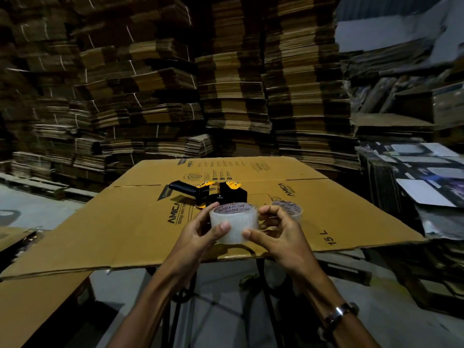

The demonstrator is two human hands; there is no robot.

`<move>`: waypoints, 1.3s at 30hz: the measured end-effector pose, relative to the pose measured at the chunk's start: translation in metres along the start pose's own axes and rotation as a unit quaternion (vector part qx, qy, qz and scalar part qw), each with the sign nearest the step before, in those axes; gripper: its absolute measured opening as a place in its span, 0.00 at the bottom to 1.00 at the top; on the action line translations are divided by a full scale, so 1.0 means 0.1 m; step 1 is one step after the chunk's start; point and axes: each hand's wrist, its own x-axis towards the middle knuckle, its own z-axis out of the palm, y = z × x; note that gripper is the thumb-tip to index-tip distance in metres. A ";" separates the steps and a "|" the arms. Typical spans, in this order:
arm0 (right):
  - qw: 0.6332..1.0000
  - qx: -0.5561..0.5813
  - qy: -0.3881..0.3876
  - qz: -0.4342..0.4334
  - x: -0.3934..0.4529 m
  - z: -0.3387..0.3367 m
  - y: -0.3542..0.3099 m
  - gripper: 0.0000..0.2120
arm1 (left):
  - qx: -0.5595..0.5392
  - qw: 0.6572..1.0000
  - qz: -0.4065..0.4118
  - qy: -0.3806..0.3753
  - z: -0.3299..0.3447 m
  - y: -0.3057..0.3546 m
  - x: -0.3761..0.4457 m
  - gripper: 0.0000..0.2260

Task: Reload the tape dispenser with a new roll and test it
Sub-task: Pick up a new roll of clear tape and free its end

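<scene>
The left hand (200,229) and the right hand (278,232) both curl round a clear, glossy roll of packing tape with a printed white core (234,223), thumbs pressed on its near face, fingers wrapped behind. The roll hangs just above the near edge of the flattened brown cardboard box (125,222) that serves as the desk. The step in hand looks like finding the free end of the tape. To do it well, I would turn the roll slowly between the fingers and let a thumbnail drag over the surface until it catches the seam; clear tape hides its end in dim light like this. Peel a short tab only and keep it off the fingers, or it will fold back on itself.

Behind the roll, toward the middle of the desk, lies the black and orange handheld tape dispenser (211,192) on its side, handle pointing left; whether its spindle is bare I cannot tell. Just right of the hands rests a second, thinner clear tape roll (291,209). Stacks of flattened cartons (150,84) stand beyond the far edge
</scene>
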 end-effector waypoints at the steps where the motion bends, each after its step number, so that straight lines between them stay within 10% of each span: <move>1: 1.000 -0.003 -0.006 0.003 -0.01 0.00 -0.01 0.21 | 0.003 1.000 -0.001 0.001 0.00 -0.01 0.00 0.46; 9: 0.997 -0.048 0.024 -0.054 -0.06 0.05 0.09 0.14 | 0.006 0.998 0.021 0.057 0.10 -0.10 0.03 0.46; 19: 0.988 -0.133 0.042 -0.073 -0.04 0.08 0.09 0.32 | 0.006 0.998 0.014 0.062 0.14 -0.16 0.03 0.44; 25: 0.996 0.061 -0.062 0.036 -0.06 -0.04 0.04 0.28 | -0.059 0.998 -0.020 0.014 0.03 -0.13 0.02 0.46; 35: 0.999 -0.003 -0.040 -0.030 -0.05 0.03 0.14 0.18 | -0.066 0.998 0.004 0.021 0.09 -0.17 0.00 0.43; 39: 0.997 -0.035 -0.058 -0.030 -0.02 0.10 0.16 0.31 | -0.005 0.999 0.025 0.026 0.12 -0.21 0.03 0.37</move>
